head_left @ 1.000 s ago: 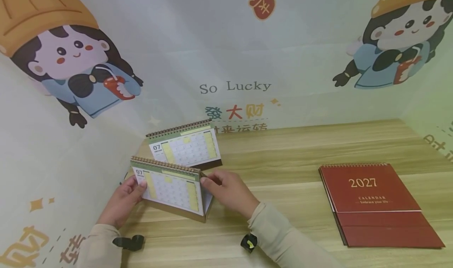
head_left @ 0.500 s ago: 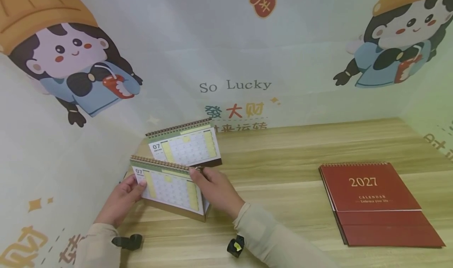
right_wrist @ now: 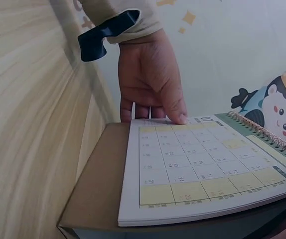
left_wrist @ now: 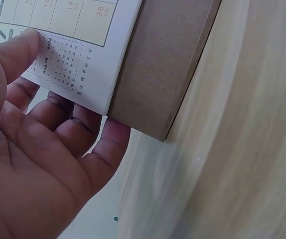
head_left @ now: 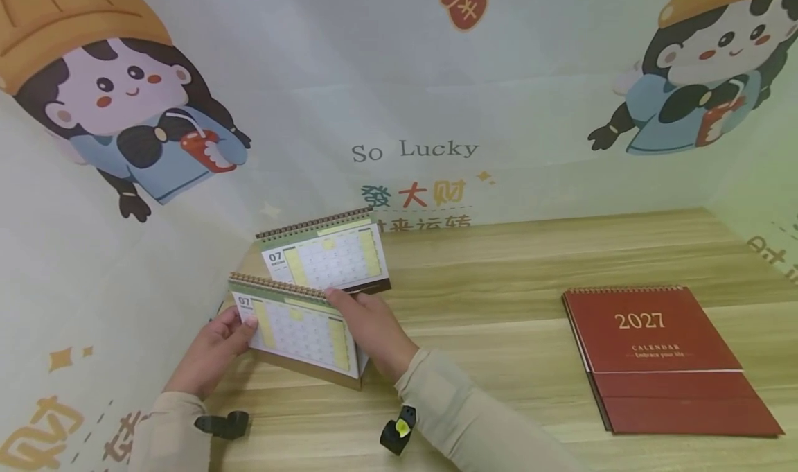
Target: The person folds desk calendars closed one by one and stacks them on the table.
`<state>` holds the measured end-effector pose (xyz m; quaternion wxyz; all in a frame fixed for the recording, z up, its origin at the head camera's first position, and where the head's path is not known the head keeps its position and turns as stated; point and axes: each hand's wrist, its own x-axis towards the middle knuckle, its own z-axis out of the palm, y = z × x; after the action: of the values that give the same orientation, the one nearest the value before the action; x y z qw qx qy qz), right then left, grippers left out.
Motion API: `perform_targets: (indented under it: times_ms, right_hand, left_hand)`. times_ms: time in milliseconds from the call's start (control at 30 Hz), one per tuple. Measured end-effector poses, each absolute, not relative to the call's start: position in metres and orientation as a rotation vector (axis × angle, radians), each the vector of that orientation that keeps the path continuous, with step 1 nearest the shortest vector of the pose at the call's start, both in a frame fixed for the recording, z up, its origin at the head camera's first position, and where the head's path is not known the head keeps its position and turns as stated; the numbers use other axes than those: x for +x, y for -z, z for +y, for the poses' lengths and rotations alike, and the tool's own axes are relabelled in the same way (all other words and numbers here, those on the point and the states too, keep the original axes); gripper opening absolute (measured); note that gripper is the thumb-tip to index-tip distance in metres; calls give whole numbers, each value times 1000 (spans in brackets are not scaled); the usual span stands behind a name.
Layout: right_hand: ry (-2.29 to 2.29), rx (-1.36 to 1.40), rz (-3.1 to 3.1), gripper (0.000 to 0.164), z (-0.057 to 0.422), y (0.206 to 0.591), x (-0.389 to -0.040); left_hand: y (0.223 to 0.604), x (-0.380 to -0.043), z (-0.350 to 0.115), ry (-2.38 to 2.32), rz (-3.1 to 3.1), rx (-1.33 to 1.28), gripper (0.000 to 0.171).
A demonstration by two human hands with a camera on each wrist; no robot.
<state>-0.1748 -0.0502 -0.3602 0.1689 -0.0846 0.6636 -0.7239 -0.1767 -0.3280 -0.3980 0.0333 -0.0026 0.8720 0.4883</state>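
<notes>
We find the near calendar [head_left: 299, 330] on the left part of the counter, tented on its brown base [left_wrist: 153, 64], the page marked 07 facing us. The left hand [head_left: 208, 357] grips its left edge: we see the thumb on the page, the fingers behind. The right hand [head_left: 377, 330] pinches the right part of the spiral binding [head_left: 274, 285], thumb in front and fingers behind; we cannot make out those fingertips. Just behind, we note the far calendar [head_left: 330, 254], also at 07 and partly covered by the near one; whether they touch, we cannot tell. Well apart to the right on the counter [head_left: 486, 271], we record a red calendar [head_left: 676, 354] reading 2027. Beyond, we see a pale backdrop [head_left: 536, 98] with "So Lucky" and cartoon figures printed on it.
</notes>
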Motion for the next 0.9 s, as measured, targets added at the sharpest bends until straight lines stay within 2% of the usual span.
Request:
perform_targets:
  times_ms: [267, 633, 900]
  right_hand:
    - [2094, -208, 1789, 45, -53, 360, -174]
    - [2087, -107, 1841, 44, -54, 360, -176]
    - [2111, -187, 1792, 35, -51, 354, -177]
  left_hand:
    - [397, -175, -330, -1545, 2635, -7, 60]
    - [395, -176, -328, -1543, 2651, -11, 60]
    - [396, -176, -327, -1546, 2646, -8, 59]
